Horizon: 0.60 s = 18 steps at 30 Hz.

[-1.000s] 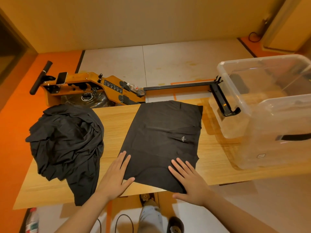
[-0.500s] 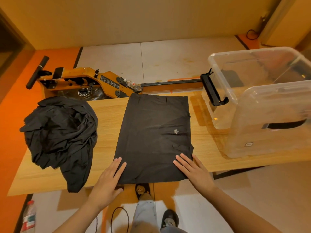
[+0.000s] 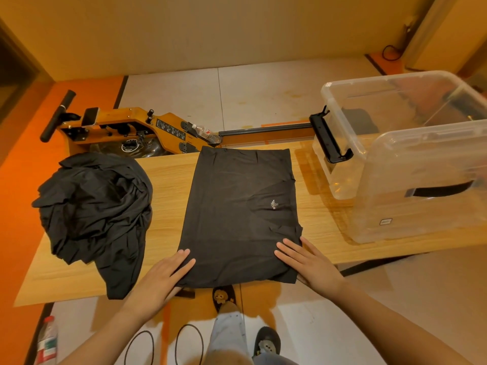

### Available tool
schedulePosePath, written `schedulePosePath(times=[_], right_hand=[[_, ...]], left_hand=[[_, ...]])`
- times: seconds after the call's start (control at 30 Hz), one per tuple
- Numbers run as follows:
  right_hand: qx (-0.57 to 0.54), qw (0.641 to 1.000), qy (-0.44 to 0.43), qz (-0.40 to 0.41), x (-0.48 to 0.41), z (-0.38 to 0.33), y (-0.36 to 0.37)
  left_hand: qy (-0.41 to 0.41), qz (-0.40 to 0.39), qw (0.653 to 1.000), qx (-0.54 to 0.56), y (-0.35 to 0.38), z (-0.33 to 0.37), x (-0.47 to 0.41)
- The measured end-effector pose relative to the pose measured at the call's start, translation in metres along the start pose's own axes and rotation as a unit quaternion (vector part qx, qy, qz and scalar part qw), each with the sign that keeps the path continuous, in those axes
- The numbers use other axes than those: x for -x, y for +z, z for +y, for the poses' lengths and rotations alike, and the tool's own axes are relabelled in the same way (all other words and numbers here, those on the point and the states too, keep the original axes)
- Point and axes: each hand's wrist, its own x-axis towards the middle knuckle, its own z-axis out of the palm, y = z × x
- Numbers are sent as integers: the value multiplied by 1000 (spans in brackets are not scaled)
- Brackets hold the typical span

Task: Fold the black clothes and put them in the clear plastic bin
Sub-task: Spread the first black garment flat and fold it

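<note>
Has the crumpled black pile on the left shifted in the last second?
No. The crumpled black pile keeps its place at the left end of the wooden table, one tail draped over its near edge; only the camera moved.

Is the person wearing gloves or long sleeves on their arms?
No. The left hand and the right hand are bare, with no gloves, rings or watch showing. Both forearms are bare too, and no sleeve shows as far as the picture reaches.
</note>
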Motion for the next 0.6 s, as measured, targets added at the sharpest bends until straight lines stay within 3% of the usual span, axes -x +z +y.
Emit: schedulePosePath(times=[0.17, 0.37, 0.5, 0.6], right_hand=[[-18, 1000, -16, 1, 3, -1, -2], [-109, 993, 28, 39, 14, -3, 0], [-275, 953, 117, 48, 14, -6, -9], [-421, 884, 202, 34, 13, -8, -19]], left_hand=[[-6, 16, 1000, 8, -8, 2, -3], [-51, 23, 990, 128, -14, 9, 5], [-116, 12, 965, 233, -21, 15, -1], [-171, 22, 938, 301, -36, 22, -4]])
